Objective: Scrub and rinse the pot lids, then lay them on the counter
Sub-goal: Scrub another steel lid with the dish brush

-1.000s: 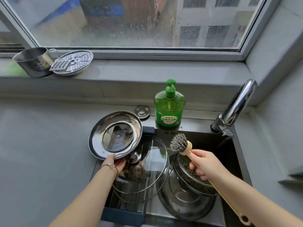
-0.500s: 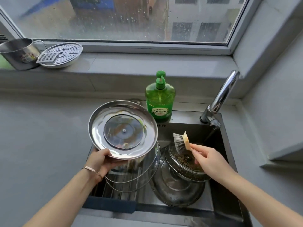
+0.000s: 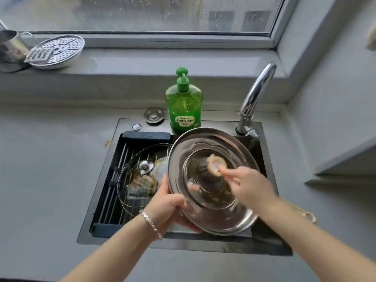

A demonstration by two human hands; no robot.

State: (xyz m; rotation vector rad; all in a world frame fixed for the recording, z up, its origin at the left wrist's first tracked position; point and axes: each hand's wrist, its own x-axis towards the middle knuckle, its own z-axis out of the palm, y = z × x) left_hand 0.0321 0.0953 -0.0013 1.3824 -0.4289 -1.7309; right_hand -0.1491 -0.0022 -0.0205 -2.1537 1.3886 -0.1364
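- While left hand grips the steel lid by its rim, right hand clutches the brush against it
- Stiff, probably slick; rim grip suits

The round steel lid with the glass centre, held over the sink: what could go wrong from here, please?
1. The left hand grips the round steel lid only at its lower edge while the right hand presses the wooden-handled brush on it; it may slip.
2. If it falls, it could strike the clear glass lid on the black sink rack.
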